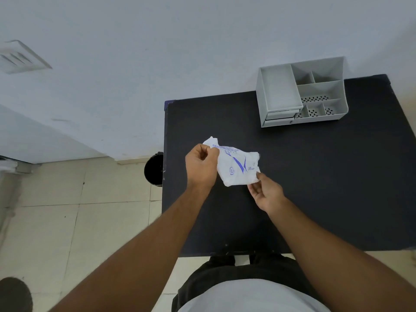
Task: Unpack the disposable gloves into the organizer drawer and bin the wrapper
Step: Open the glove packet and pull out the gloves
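A white plastic pack of disposable gloves [236, 165] with blue print hangs above the black table [315, 176], held between both hands. My left hand [201, 165] pinches its upper left corner. At the pack's lower right corner, my right hand [265, 194] grips the edge with thumb and fingers. A grey desk organizer [301, 92] stands at the table's far right; its top drawer [280, 88] is pulled out and looks empty, and a second drawer sits below it.
A black waste bin [154, 168] stands on the tiled floor against the table's left side. The white wall runs behind the table. The organizer's other compartments, some with perforated floors, hold nothing.
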